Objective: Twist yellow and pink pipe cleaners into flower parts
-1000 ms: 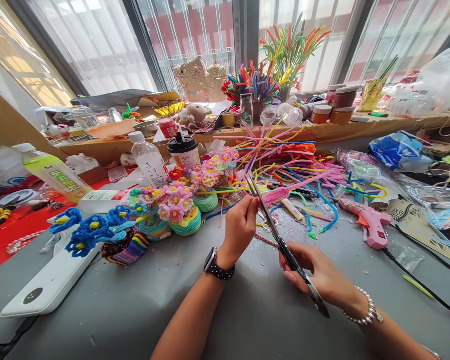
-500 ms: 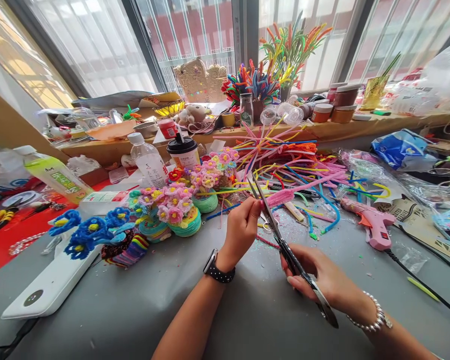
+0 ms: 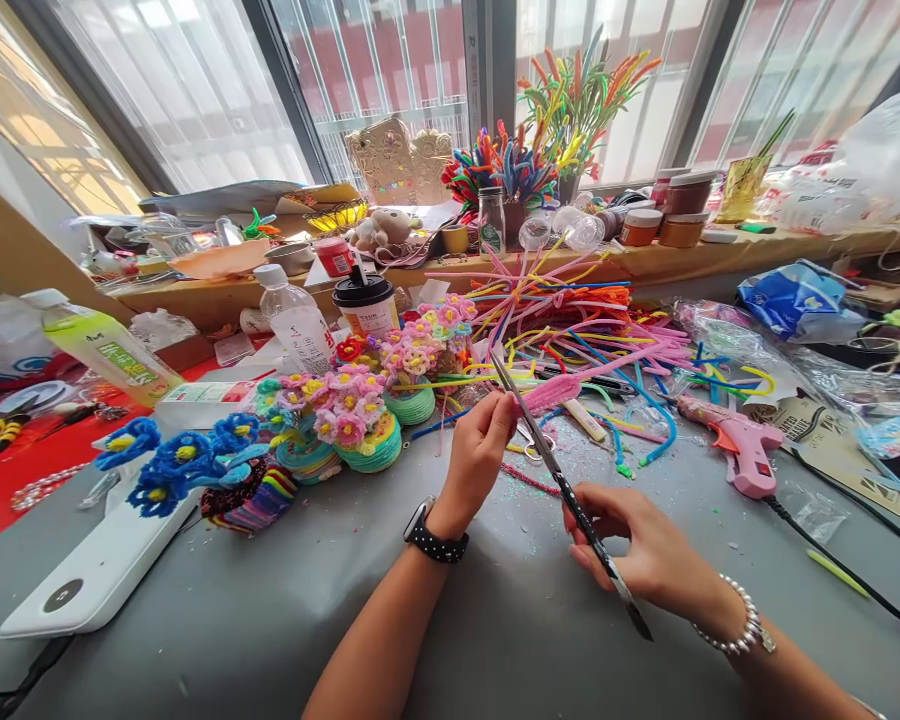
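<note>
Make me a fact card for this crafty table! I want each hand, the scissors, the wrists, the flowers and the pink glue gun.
Left hand: pinching one end of a pink fuzzy piece
Right hand: holding scissors
Scissors: blades near the left fingertips
Wrists: watch on left, beaded bracelet on right
Flowers: blue ones and pink ones, left of the hands
Glue gun: on the table, right of the scissors

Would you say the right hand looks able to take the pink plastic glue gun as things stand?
Probably not yet: the right hand holds black-and-silver metal scissors, though the pink glue gun lies nearby on the grey tabletop, apparently unobstructed.
</note>
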